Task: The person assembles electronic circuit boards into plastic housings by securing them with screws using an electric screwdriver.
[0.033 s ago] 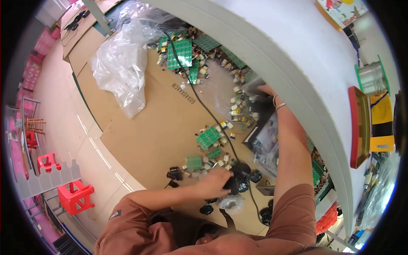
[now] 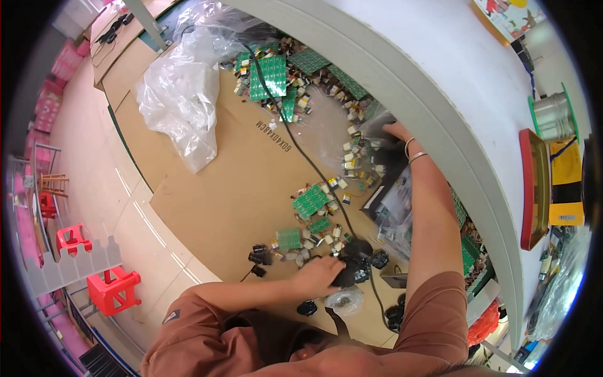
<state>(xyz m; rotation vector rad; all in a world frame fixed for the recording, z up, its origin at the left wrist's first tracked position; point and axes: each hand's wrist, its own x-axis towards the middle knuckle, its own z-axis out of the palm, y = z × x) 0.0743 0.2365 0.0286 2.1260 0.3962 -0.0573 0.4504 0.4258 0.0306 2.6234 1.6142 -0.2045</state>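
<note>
My left hand is at a cluster of black plastic parts low in the middle, its fingers bent round the edge of one dark part. A small clear plastic bag lies just below it. My right arm reaches up along the grey-edged shelf, with two bracelets on the wrist. The right hand is at a dark bag-like thing; its fingers are mostly hidden. Next to that arm lies an open box with clear plastic in it. Green circuit boards and small white connectors lie above my left hand.
A black cable runs across the cardboard. A crumpled clear plastic bag lies at the far left, beside more green boards. The white shelf overhangs on the right, holding a solder-like wire spool. Red stools stand at left.
The whole view has shifted slightly. My left hand has moved a little down, its fingers still on the dark part. The right hand stays at the dark bag-like thing.
</note>
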